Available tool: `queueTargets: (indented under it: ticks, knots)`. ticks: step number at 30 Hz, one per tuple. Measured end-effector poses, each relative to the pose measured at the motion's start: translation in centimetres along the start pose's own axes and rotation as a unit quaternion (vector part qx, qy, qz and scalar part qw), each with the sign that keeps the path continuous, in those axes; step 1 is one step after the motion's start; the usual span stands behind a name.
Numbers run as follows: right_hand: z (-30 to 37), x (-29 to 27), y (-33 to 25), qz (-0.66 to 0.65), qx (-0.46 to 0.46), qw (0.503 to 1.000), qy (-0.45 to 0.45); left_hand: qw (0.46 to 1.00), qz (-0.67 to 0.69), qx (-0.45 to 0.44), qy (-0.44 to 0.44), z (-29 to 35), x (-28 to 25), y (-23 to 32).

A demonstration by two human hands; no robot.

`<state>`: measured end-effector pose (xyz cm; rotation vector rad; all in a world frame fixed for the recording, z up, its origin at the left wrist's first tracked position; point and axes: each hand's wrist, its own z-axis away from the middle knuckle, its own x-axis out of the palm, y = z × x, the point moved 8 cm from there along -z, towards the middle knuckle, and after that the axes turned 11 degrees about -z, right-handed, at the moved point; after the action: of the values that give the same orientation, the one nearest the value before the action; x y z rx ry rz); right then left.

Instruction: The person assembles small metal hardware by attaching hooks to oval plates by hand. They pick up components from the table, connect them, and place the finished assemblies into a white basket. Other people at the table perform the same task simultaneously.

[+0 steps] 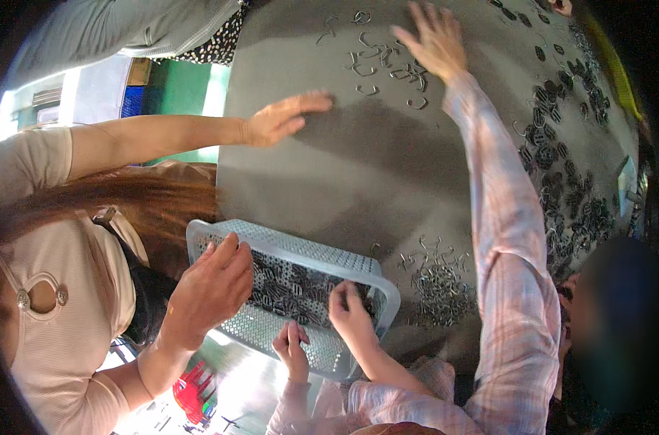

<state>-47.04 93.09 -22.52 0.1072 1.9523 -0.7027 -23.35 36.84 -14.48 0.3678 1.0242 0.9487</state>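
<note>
Pale blue-grey basket (pixel 300 250), dark pieces (pixel 295 288)

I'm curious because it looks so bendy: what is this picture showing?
This isn't a robot: these are bare hands. The camera sits on somebody's head, looking down through a wide lens that bends edges. The hand with a pale plaid sleeve is probably the wearer's right one, its fingers spread over a smooth grey tabletop. Shiny bent metal pieces and dark oval pieces lie there. More dark pieces are in a pale plastic basket full of holes, with two smaller hands over it. I can't tell whether those hands hold anything.
</note>
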Motion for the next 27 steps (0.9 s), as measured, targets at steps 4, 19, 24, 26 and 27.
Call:
queueTargets:
  ticks: [4,19,24,26,27]
  knots:
    - [-3.6,2.7,-9.4,-0.092,-0.095,0.978,-0.164,1.0,-0.003,0.008,0.017,1.3,0.2,0.0]
    - [20.0,-7.2,-4.4,-0.162,-0.341,0.844,-0.381,0.997,0.029,0.063,-0.022,3.5,0.8,3.6]
    - [11.3,-5.1,1.7,-0.042,-0.031,0.95,-0.308,0.996,0.007,0.068,-0.055,1.5,2.0,2.4]
    - [12.9,-4.2,-0.1,-0.07,-0.095,0.946,-0.302,0.992,0.01,0.099,-0.08,1.8,2.6,2.8]
    - [14.1,-3.9,-1.0,-0.083,-0.128,0.942,-0.299,0.992,0.005,0.094,-0.082,1.8,2.8,2.3]
